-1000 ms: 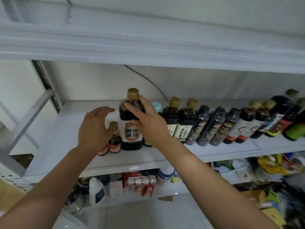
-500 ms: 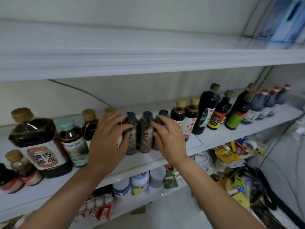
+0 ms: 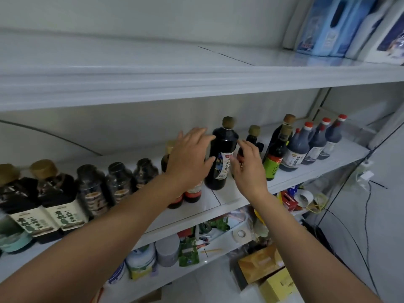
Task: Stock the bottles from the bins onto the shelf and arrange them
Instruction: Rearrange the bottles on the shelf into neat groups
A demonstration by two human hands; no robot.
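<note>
White metal shelving fills the head view, and the middle shelf (image 3: pixel 223 199) carries a long row of dark sauce bottles running from the left edge to the far right. Both arms reach up to a tall dark bottle with a gold cap (image 3: pixel 222 154) standing upright near the middle of the row. The left hand (image 3: pixel 189 159) sits at its left flank with fingers spread and loose, the thumb touching or nearly touching the label; the right hand (image 3: pixel 248 165) is just beside its right flank, fingers curled but parted, gripping nothing. Behind the left hand stand two red-labelled bottles (image 3: pixel 192 193), and to the right a green-labelled bottle (image 3: pixel 272 165) and the red-capped vinegar bottles (image 3: pixel 306 147). No bins show. This looks like the arranging step, with stocking largely done here. Next, both hands likely need to close on the tall bottle and square it with its neighbours without toppling them.
</note>
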